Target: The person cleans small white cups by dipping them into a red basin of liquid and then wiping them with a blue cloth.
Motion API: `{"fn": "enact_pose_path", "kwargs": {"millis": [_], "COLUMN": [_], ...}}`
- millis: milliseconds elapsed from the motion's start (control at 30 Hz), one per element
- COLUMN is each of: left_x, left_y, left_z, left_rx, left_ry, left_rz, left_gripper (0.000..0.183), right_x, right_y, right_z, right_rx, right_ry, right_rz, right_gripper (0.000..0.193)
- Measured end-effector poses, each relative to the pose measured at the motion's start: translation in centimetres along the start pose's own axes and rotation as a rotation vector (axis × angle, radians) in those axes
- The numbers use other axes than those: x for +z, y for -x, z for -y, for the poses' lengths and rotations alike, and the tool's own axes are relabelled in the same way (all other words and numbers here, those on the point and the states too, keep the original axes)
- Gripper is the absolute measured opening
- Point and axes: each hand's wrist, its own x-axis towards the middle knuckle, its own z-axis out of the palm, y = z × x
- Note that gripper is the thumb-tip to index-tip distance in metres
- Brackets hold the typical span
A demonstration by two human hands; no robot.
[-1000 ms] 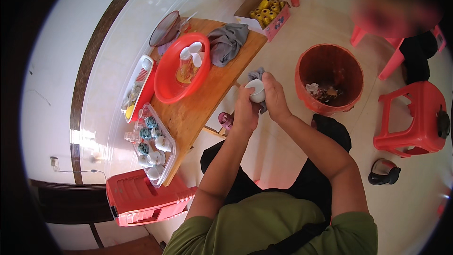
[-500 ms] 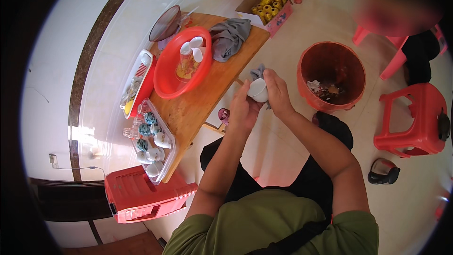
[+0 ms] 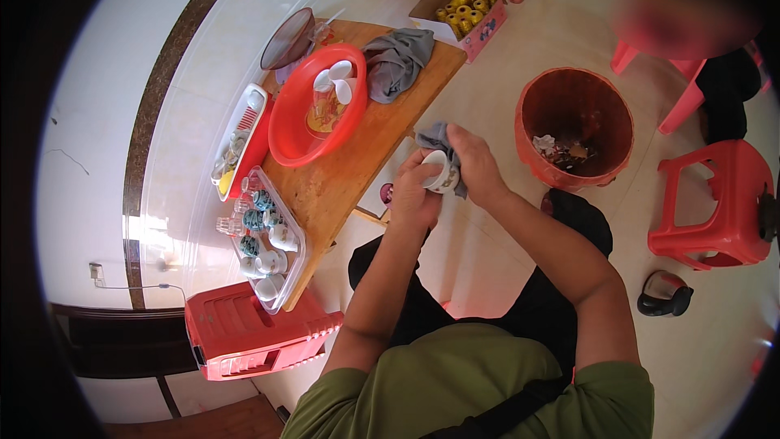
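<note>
My left hand (image 3: pixel 417 189) grips a small white cup (image 3: pixel 439 172) with a coloured pattern on its side, its mouth tilted to the left. Bunched in my right hand (image 3: pixel 478 164) is a grey cloth (image 3: pixel 439 137), pressed against the cup's outside. Both hands are over the floor, to the right of a wooden table (image 3: pixel 349 164). On that table a red basin (image 3: pixel 280 140) holds several white cups (image 3: pixel 341 81) and some clear glassware. A clear plastic tray (image 3: pixel 294 270) at the table's near left end carries patterned cups, white cups and small glasses.
Behind the basin lies a grey towel (image 3: pixel 398 63). A red rack (image 3: pixel 262 132) and a mesh strainer (image 3: pixel 288 39) line the wall side. To my right stand a red bin (image 3: pixel 528 142) with litter inside, a red stool (image 3: pixel 715 203) and a kettle (image 3: pixel 665 293). A carton (image 3: pixel 484 32) holds yellow items.
The cup has turned from mouth-up to sideways, showing its patterned side. My right hand has shifted slightly with the cloth, which now wraps more around the cup's far side.
</note>
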Motion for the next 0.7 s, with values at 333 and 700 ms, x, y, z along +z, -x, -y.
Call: {"fn": "enact_pose_path", "kwargs": {"millis": [333,700], "left_x": [-0.1,0.4], "left_y": [0.2,1.0], "left_z": [1.4,1.0], "left_rx": [0.065,0.215], "left_ry": [0.321,-0.27], "left_rz": [-0.176,-0.048], "left_gripper": [0.022,0.006], "right_x": [1.3,1.5], "right_y": [0.7,1.9], "right_z": [0.5,2.2], "right_rx": [-0.819,-0.795], "right_ry": [0.967,1.227], "right_rz": [0.103,0.023], "right_gripper": [0.036,0.02]}}
